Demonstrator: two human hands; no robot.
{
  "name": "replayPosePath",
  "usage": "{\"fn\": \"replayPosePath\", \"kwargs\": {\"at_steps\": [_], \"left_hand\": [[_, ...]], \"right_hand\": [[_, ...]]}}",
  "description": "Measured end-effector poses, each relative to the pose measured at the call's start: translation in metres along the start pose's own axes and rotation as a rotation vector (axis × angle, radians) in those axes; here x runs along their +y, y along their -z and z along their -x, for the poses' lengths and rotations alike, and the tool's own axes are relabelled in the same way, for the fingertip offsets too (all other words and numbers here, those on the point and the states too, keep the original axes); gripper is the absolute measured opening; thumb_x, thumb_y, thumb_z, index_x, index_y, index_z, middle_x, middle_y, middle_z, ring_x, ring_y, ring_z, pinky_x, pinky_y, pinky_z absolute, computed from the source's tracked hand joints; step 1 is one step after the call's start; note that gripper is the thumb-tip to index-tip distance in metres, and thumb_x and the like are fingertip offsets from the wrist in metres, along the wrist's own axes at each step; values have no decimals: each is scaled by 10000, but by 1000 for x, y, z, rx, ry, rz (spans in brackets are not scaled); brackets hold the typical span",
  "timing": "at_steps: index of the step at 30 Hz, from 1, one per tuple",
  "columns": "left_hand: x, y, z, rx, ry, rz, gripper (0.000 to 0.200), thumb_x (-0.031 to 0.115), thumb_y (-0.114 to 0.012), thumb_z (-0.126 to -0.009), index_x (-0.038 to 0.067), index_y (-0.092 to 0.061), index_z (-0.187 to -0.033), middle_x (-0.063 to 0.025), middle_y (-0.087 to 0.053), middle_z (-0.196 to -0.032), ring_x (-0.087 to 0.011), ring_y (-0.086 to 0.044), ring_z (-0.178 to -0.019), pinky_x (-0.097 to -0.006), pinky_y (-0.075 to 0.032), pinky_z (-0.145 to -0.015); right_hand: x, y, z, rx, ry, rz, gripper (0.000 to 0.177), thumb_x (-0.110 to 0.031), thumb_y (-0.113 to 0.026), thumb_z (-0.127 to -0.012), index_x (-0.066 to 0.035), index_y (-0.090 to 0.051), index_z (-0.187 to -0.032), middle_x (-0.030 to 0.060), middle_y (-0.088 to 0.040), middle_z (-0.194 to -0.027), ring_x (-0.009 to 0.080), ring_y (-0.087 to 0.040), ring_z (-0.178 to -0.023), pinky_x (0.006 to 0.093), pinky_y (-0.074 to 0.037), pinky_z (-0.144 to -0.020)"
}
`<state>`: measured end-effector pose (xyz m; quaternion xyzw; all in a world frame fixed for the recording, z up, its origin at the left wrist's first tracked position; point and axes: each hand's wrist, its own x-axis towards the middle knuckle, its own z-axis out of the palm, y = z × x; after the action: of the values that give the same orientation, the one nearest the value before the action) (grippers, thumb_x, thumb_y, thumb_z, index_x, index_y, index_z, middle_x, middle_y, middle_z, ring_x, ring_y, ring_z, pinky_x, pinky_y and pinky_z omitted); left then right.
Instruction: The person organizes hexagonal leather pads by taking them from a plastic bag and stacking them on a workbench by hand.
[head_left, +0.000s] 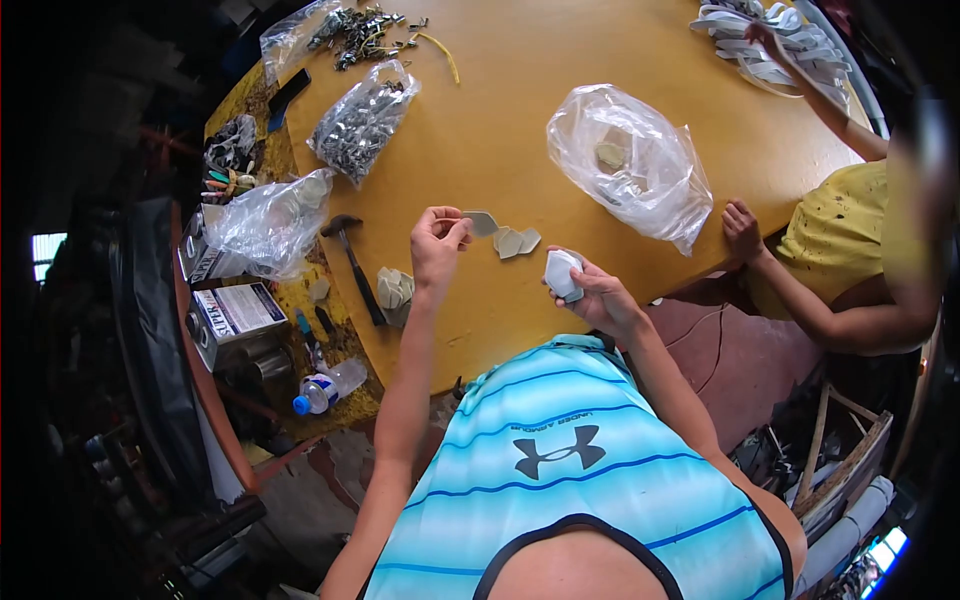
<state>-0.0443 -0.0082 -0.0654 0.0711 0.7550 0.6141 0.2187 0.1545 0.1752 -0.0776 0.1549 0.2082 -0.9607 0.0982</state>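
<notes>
My left hand (pixel 438 248) pinches a thin grey-green flat piece (pixel 483 222) with angled corners, between thumb and fingers, over the yellow table. In my right hand (pixel 600 296), near the table's front edge, is a small stack of whitish flat pieces (pixel 562 272). Between the two hands, several loose beige pieces (pixel 515 243) lie on the tabletop, overlapping. A pile of similar beige pieces (pixel 394 289) rests left of my left forearm, beside a hammer (pixel 354 268) with a dark handle.
Beyond my right hand lies a clear plastic bag (pixel 632 165) with pieces inside. Bagged metal parts (pixel 365 122) and loose ones (pixel 360 35) are at far left. A can (pixel 235 315) and bottle (pixel 330 387) stand left. Another person's hand (pixel 741 230) touches the table at right.
</notes>
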Motion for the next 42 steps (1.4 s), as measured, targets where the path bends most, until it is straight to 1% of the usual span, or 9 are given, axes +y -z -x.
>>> {"fn": "replayPosePath", "kwargs": {"at_steps": [7,9,12,14,27,30,32,38,42], "left_hand": [[-37,-4,-17,-129,-10,-143,111,77,-680,-880,14,-693,-970,-40,-683,-824,-102,-639,-691,-239,-510,-606],[-47,-8,-20,98,-562,-796,132,83,-680,-875,19,-705,-988,-51,-691,-847,-119,-640,-711,-260,-515,-631],[13,-26,20,-147,-267,-328,140,88,-703,-850,13,-700,-968,-83,-688,-877,-155,-649,-761,-289,-518,-662],[32,-31,45,-319,-321,-269,181,106,-747,-808,14,-694,-955,-95,-673,-942,-189,-652,-783,-297,-518,-679],[23,-40,81,-205,-488,-347,196,69,-771,-763,16,-656,-912,-98,-601,-955,-189,-621,-762,-286,-508,-693],[26,-35,79,-226,-420,-282,106,55,-703,-840,5,-646,-915,-88,-625,-903,-161,-615,-725,-262,-502,-692],[31,-34,78,-166,-74,-52,74,62,-632,-910,-7,-624,-936,-60,-640,-835,-120,-601,-711,-251,-496,-685],[32,-24,52,-75,-109,22,68,56,-591,-945,-7,-577,-968,-41,-642,-813,-91,-594,-711,-246,-493,-663],[44,-26,67,-346,-344,-333,205,107,-728,-848,26,-606,-991,-41,-644,-884,-117,-596,-734,-260,-488,-638]], "right_hand": [[-6,-6,-7,2,64,6,559,-204,-567,-966,-52,-318,-1442,164,-541,-1150,197,-575,-955,306,-513,-844],[-4,-10,-14,-10,79,17,565,-213,-563,-968,-54,-309,-1448,165,-540,-1149,199,-580,-964,306,-518,-856],[2,-12,-18,-31,97,35,550,-235,-558,-979,-62,-318,-1443,156,-543,-1157,199,-588,-982,301,-523,-864],[3,-16,-22,-16,98,-6,503,-269,-553,-990,-63,-353,-1403,109,-541,-1141,184,-590,-966,316,-526,-863],[15,-35,-32,71,138,121,488,-354,-493,-1011,-117,-309,-1396,74,-512,-1172,156,-568,-985,316,-509,-858],[12,-38,-29,46,140,188,467,-355,-491,-1013,-115,-339,-1384,67,-514,-1162,153,-577,-930,300,-503,-809],[8,-39,-26,-1,98,174,440,-356,-492,-1012,-108,-384,-1360,62,-522,-1134,142,-572,-923,284,-488,-783],[9,-23,-15,13,15,218,440,-350,-502,-1010,-100,-402,-1358,62,-540,-1068,141,-568,-915,274,-474,-766],[8,-22,-6,109,57,186,450,-348,-504,-1011,-95,-397,-1367,59,-539,-1078,139,-562,-913,270,-469,-771]]}}
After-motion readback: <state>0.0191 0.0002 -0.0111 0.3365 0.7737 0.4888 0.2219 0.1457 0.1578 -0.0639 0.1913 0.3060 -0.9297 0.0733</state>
